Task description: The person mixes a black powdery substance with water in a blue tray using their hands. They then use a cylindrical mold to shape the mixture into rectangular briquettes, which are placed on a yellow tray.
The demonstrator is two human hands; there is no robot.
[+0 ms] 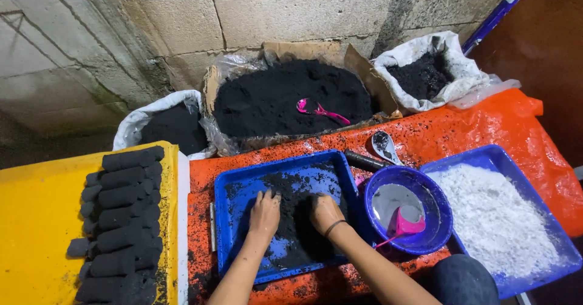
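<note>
- Rough concrete block wall [291, 7] at the back; below it a table under an orange plastic sheet [486, 129], speckled with black dust.
- Cardboard box lined with plastic [358, 68], heaped with black powder, sits well beyond both hands; a pink scoop [319, 109] lies on the heap.
- White sacks of the same black powder flank the box: one [152, 120] far out past the left hand, one [425, 68] far out past the right.
- Yellow board [36, 220], off to the left-hand side, stacked with dark pressed cylinders [121, 214].
- Blue tray of white powder [504, 220], farthest out on the right-hand side.
- Blue tray [234, 220] directly under both hands, holding a mound of dark, damp-looking mix [294, 220].
- Round blue bowl [407, 211] just beside the right hand, grey liquid in it, a pink scoop [404, 226] standing in that.
- Metal spoon [384, 146] and dark tube [364, 160] just beyond the bowl.
- Left hand [265, 211]: fingers spread apart, pressed flat into the mix, gripping nothing.
- Right hand [325, 213]: curled, knuckles up, dug into the mix; whether it grips a clump, cannot tell.
</note>
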